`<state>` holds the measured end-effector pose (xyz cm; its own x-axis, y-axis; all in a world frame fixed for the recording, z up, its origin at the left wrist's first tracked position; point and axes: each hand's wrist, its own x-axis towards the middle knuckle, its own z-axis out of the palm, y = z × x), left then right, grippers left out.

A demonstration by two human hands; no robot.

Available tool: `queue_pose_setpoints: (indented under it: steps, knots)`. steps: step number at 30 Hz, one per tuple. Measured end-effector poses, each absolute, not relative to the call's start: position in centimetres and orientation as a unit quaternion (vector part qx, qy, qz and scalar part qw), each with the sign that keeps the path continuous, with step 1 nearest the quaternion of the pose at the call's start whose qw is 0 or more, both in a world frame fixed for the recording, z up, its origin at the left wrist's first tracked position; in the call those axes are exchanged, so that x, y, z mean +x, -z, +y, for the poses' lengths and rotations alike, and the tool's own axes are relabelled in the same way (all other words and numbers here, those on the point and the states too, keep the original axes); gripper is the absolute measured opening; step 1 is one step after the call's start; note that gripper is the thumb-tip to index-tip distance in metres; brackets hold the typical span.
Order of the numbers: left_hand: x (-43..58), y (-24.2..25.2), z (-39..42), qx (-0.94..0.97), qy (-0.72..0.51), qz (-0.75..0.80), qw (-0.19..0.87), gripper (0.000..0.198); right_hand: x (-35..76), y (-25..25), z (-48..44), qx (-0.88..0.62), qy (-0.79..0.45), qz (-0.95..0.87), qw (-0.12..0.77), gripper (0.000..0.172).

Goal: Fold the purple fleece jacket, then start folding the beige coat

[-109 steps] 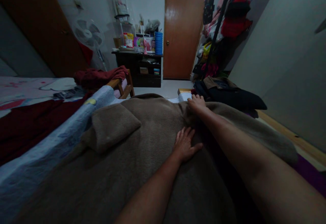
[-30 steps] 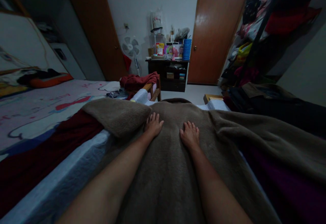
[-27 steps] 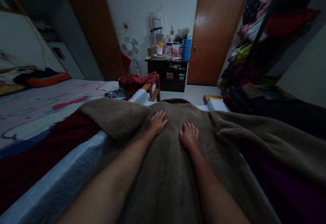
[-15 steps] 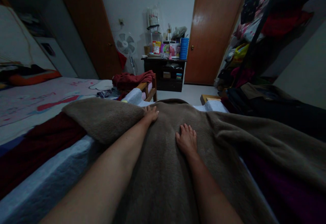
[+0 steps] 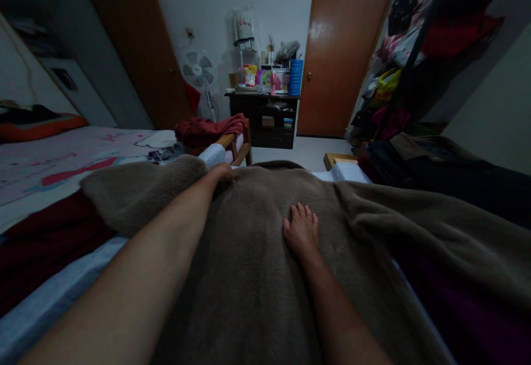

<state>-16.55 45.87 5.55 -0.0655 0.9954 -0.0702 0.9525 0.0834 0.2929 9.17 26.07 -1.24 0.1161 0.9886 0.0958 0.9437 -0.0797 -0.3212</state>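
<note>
The plush brown garment (image 5: 253, 249), laid across the pale mattress (image 5: 74, 282), is judged soft, limp and fairly light, best gripped by a bunched sleeve (image 5: 141, 191), and is touched by the flat right hand (image 5: 302, 231), fingers slightly spread, while how the left hand's (image 5: 223, 173) fingers are held cannot be told.

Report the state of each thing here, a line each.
Brown cloth: spread out, creased at right.
Left hand: curled at the cloth's upper left; grip unclear.
Right hand: open, resting on the cloth.
Red clothing: bunched over a wooden frame.
Middle door: shut.
Left door: ajar or shut, cannot tell.
Fan: upright; on or off unclear.
Dark cabinet: top crowded.
</note>
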Motion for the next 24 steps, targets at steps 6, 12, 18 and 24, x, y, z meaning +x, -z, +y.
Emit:
queue_pose_setpoints:
  steps: [6,12,18,24]
  knots:
    - [-16.7,-5.1,46.0,0.708,-0.029,0.695,0.122,0.029,9.1,1.3,26.1,-0.733,-0.072,-0.659,0.154,0.055]
    - [-16.2,-3.7,46.3,0.72,-0.017,0.692,0.062,0.032,9.1,1.3,26.2,-0.734,-0.077,-0.658,0.148,0.054]
    - [-15.2,-1.9,44.1,0.705,-0.059,0.706,-0.038,0.037,9.1,1.1,26.0,-0.731,-0.089,-0.663,0.132,0.058]
    - [-11.8,-1.0,41.5,0.688,-0.137,0.701,-0.13,0.043,8.9,0.8,26.0,-0.736,-0.1,-0.659,0.119,0.063]
